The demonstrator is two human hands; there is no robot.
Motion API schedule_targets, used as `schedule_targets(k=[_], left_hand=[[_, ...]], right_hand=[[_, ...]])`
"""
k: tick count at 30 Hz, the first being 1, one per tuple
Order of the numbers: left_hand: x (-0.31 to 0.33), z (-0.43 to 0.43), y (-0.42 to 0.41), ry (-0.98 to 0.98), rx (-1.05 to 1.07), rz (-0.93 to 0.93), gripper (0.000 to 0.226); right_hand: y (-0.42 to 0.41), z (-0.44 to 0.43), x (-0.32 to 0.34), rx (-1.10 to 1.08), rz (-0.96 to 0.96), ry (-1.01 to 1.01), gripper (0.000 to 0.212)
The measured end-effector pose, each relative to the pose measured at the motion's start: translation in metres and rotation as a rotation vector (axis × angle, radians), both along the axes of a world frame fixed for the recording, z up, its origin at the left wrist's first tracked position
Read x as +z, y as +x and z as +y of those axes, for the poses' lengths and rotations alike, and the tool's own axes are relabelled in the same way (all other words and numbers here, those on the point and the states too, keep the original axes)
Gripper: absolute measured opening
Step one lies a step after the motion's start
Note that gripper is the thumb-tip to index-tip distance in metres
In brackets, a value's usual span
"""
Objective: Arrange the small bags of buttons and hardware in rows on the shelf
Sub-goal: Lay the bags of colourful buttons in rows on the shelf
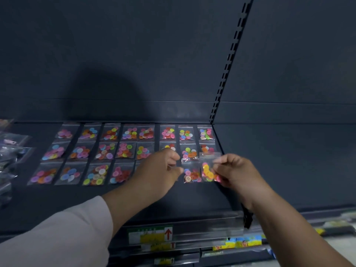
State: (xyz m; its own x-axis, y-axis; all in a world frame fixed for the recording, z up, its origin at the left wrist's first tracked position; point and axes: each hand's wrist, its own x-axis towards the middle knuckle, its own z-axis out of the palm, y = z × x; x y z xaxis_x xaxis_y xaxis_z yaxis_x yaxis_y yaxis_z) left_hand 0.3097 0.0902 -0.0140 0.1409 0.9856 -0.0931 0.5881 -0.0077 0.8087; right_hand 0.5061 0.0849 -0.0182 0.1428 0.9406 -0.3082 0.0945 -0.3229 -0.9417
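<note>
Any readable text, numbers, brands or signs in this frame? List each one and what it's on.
No words or numbers are legible.
Red up arrow, no text: on the shelf-edge label; its green and yellow print is too blurred to read.
lower label: small red mark, text blurred.
yellow-blue packs: print unreadable.
button bags: no print visible.

Right hand (237, 170) pinching button bag (209, 171), dark shelf (173, 199)
</note>
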Motion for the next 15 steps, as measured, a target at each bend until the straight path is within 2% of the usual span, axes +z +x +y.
schedule_targets(k=[5,7,9,10,12,15], left_hand=[[-0.006,-0.004,-0.002,0.145,-0.121,0.252,0.036],[-0.007,-0.006,-0.001,0.216,-0.163,0.352,0.039],[-0.010,-0.006,-0.002,0.266,-0.202,0.437,0.037],[-0.013,-0.006,-0.002,0.282,-0.220,0.472,0.035],[-0.016,-0.006,-0.004,0.299,-0.246,0.524,0.030],[-0.021,-0.006,-0.006,0.301,-0.251,0.553,0.026]], right_hand=[[0.014,0.008,-0.011,-0.037,-0.145,0.015,0.010],[0.016,0.010,-0.017,-0.020,-0.398,0.060,0.011],[0.018,0.007,-0.021,0.020,-0.746,0.104,0.027],[0.017,0.004,-0.021,0.030,-0.851,0.155,0.032],[0.014,-0.003,-0.022,0.065,-0.933,0.301,0.029],[0.011,-0.007,-0.031,0.166,-0.953,0.474,0.016]])
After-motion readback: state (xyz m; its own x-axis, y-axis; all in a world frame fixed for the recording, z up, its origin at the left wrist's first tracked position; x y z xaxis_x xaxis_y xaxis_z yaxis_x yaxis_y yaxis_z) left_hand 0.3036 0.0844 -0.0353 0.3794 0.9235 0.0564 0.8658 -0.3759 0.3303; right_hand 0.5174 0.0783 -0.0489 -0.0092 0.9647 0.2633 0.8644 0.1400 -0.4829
